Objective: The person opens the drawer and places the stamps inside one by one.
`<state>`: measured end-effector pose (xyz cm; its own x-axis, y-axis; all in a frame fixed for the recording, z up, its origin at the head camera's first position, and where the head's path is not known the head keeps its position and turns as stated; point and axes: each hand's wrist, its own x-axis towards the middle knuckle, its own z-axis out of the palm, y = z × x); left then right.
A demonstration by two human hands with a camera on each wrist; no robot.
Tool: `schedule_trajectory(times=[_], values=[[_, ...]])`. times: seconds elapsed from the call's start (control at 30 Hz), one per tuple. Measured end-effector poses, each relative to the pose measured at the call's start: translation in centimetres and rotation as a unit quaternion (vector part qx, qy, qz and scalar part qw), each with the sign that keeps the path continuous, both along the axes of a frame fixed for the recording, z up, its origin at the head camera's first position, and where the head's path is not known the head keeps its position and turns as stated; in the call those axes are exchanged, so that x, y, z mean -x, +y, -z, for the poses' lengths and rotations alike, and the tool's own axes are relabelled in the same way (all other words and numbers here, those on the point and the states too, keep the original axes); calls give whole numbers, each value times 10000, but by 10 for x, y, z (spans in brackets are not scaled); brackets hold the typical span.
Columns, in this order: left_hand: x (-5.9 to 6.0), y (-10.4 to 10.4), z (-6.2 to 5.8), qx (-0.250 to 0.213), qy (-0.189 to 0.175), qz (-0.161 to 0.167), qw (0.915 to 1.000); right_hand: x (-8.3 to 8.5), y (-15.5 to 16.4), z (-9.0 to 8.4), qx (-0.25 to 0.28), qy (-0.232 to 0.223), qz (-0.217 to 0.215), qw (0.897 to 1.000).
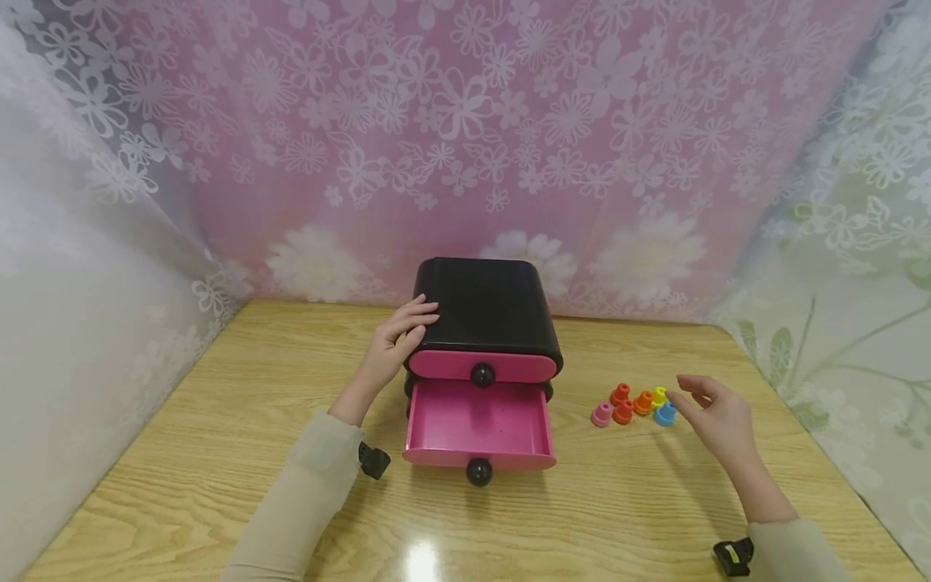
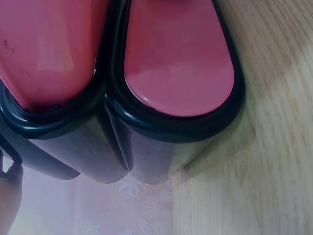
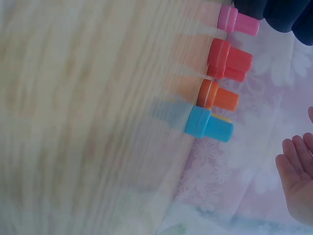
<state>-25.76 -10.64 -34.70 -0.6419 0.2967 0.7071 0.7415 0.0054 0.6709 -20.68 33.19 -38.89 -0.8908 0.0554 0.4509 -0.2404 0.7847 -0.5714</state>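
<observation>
Blue peg [image 1: 665, 415] lies lower than the right hand [image 1: 718, 416], apart from its parted thumb and fingers; left hand [image 1: 396, 335], fingers extended, rests on black drawer unit [image 1: 489, 305].

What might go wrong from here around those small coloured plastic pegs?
The small blue stepped plastic peg stands close to the yellow one and the orange one, so the right hand might topple a neighbour. The pulled-out pink plastic drawer juts forward and could get bumped, perhaps shifting the black rounded cabinet.
</observation>
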Motion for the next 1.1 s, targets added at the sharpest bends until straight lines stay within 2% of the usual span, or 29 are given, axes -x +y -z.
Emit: schedule_trajectory(times=[0.13, 0.3, 0.4, 0.67, 0.87, 1.1], values=[[-1, 0, -1, 16, -12, -53, 10000, 8, 12, 9, 216, -49, -73, 9997], [-1, 0, -1, 21, -62, -72, 10000, 15, 20, 12, 61, -118, -101, 9999], [-1, 0, -1, 26, -70, -73, 9999, 13, 16, 7, -296, -304, -67, 9991], [-1, -1, 0, 24, -81, -58, 9999, 18, 21, 8, -529, -831, -122, 9951], [-1, -1, 0, 39, -106, -56, 9999, 20, 25, 12, -712, -1345, -313, 9879], [-1, 1, 0, 73, -76, -71, 9999, 22, 29, 15, -893, -1715, -414, 9802]])
